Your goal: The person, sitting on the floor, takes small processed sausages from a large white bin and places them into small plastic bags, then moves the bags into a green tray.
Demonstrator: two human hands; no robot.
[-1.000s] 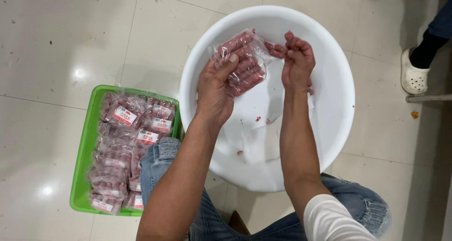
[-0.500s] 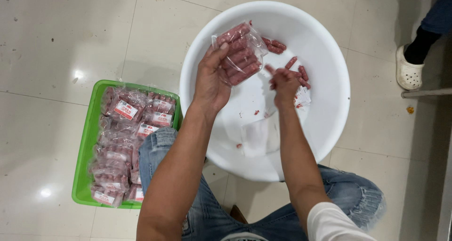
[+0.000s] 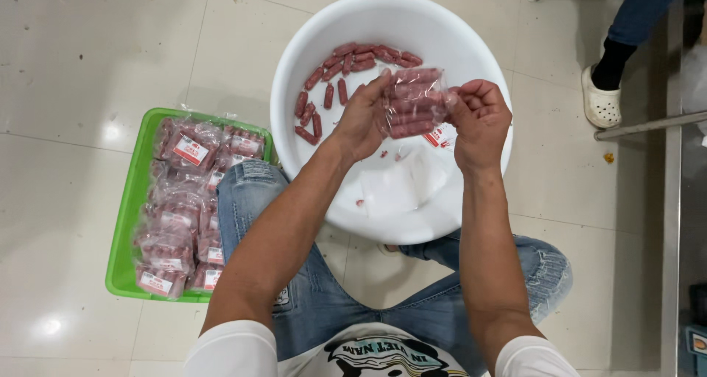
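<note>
Compared w/ half a sec ago, the right hand (image 3: 480, 119) is up from the white basin (image 3: 294, 75) and now pinches the right edge of a clear sausage pack (image 3: 412, 102), while the left hand (image 3: 363, 119) grips its left edge, both closed on it, over the basin's middle. More loose sausages (image 3: 346, 71) lie at the far left inside than before. Floor is pale glossy tile (image 3: 81, 60); a green tray (image 3: 125, 222) w/ sealed packs sits left, another person's foot in a white clog (image 3: 601, 101) far right.
</note>
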